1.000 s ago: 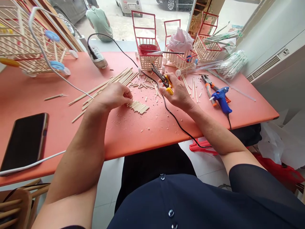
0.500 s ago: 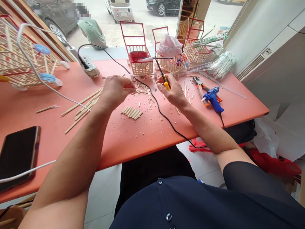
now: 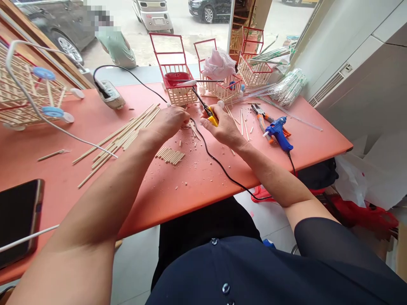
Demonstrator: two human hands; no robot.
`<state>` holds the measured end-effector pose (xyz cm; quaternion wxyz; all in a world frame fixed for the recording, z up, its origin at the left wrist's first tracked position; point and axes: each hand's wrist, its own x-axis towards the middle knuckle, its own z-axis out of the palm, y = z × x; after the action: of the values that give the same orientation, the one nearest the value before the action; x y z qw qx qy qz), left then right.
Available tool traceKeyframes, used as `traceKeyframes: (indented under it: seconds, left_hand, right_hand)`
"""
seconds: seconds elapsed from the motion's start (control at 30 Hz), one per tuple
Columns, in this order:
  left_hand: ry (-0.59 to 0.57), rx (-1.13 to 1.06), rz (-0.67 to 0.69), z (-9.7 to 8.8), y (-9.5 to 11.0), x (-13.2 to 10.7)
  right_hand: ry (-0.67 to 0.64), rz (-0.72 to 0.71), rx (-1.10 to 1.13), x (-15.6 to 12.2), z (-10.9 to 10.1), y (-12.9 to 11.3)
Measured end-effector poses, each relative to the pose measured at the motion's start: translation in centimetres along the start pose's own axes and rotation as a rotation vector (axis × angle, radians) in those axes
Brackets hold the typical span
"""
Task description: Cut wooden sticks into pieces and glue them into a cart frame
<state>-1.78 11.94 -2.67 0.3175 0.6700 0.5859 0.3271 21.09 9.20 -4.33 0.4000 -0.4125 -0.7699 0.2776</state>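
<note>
Hands, head view: closer together than half a second back. My left hand (image 3: 170,120) has slid right, towards my right hand (image 3: 224,127). The two now sit just apart above the scatter of offcuts (image 3: 192,129).

A second ago the left lay on the short sticks (image 3: 170,155). That little row now lies on the surface (image 3: 190,186) clear of the hand, on my side of the wrist, untouched.

Left fingers curled, tips drawn together and pointing down at the offcuts. Whether they pinch a piece I cannot tell; the knuckles hide it. Right hand closed round the yellow handles of the cutters (image 3: 207,112), dark nose tilted up and away towards the nearest small cart (image 3: 176,87).

Around:
- Long sticks (image 3: 124,132) fanned out left of my left forearm.
- Black cord (image 3: 219,163) runs from the power strip (image 3: 110,94), passes between my hands and drops off the near edge.
- Blue glue gun (image 3: 279,132) right of my right hand, orange pliers (image 3: 259,115) just behind it.
- Second cart (image 3: 224,90) further back, holding pink cloth (image 3: 218,63).
- Big cart (image 3: 22,97) far left.
- Phone (image 3: 17,220) at the near left corner, a white cable (image 3: 28,237) across it.
</note>
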Motion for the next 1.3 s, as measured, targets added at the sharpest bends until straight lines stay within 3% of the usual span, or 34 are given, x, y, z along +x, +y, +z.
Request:
traceKeyframes:
  seconds: [0.1,0.27,0.37,0.5,0.6,0.67,0.83,0.93,1.03,1.17,1.3]
  left_hand:
    - [0.006,0.231,0.075,0.7,0.3,-0.5]
    - [0.051,0.275,0.1,1.8,0.5,-1.0]
    - [0.095,0.269,0.053,0.7,0.8,-1.3]
    - [0.204,0.24,0.016,-2.2,1.2,-2.2]
    - [0.293,-0.204,-0.175,-3.4,1.3,-3.3]
    - [0.219,-0.568,-0.361,-3.3,1.3,-4.1]
    - [0.106,-0.76,-0.421,-1.7,1.2,-6.2]
    - [0.053,-0.797,-0.379,-0.8,1.2,-7.3]
    - [0.034,-0.725,-0.225,0.1,1.4,-7.9]
    - [0.099,-0.569,-0.012,1.1,2.0,-8.2]
    - [0.134,-0.499,0.068,1.9,2.1,-8.0]
  right_hand:
    - [-0.029,0.01,0.0,0.1,0.1,0.2]
    - [-0.024,0.017,-0.021,0.2,0.1,0.3]
    - [-0.026,0.038,-0.018,0.3,0.1,0.6]
    - [0.008,0.056,-0.016,0.5,0.2,0.9]
    - [0.021,0.022,-0.004,0.4,0.1,0.7]
    - [-0.017,-0.025,0.021,0.1,0.2,0.4]
    - [-0.1,-0.179,0.049,-0.3,1.1,0.1]
    - [-0.108,-0.204,0.086,-0.2,1.7,0.4]
    - [-0.107,-0.167,0.18,0.0,1.7,0.5]
    - [-0.103,-0.121,0.249,0.1,1.5,0.4]
    - [-0.084,-0.107,0.23,0.1,1.6,0.4]
